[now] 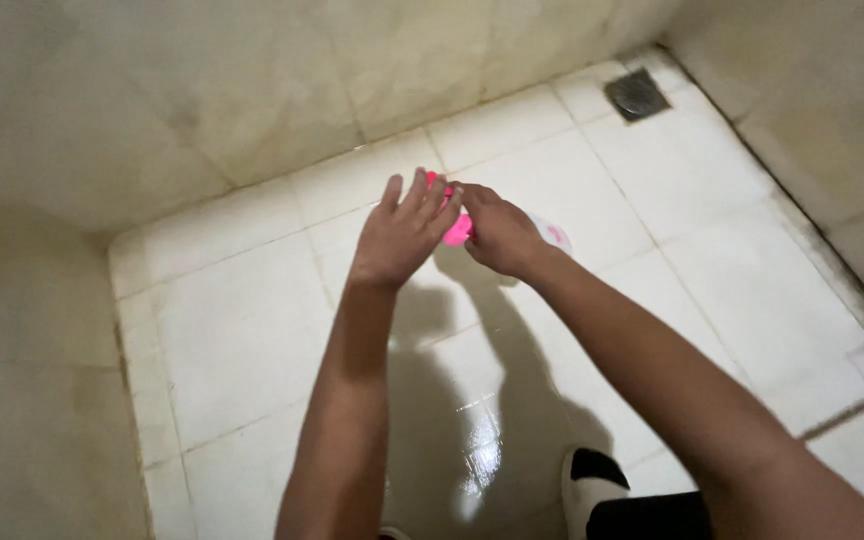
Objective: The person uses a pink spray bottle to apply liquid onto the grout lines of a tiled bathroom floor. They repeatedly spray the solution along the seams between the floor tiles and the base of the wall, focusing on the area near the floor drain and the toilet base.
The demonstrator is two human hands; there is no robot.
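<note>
The white tiled floor (252, 330) filled most of the view, wet and glossy near the person's feet, and it met stained beige tiled walls (202, 90) at the back and on both sides. A square grey metal drain cover (636, 94) sat in the far right corner of the floor, well apart from the hands. At the lower edge a white and black shoe (589, 480) stood on the wet patch.

Both bare forearms reached forward and inward from the bottom of the view, so that the hands met over the middle of the floor, casting a dark shadow on the tiles beneath them. The right hand (500, 235) was clamped around a white plastic bottle (553, 234), tipped on its side with its base pointing right, probably so that the bright pink nozzle end (458, 231) faced the other hand. The left hand (404, 232) was spread flat, palm turned down and toward the right, fingers extended and loosely together, resting against the pink end rather than gripping it; whether the fingertips pressed on it could not be told. The bottle was held above the floor, between the two hands, not touching the tiles.
</note>
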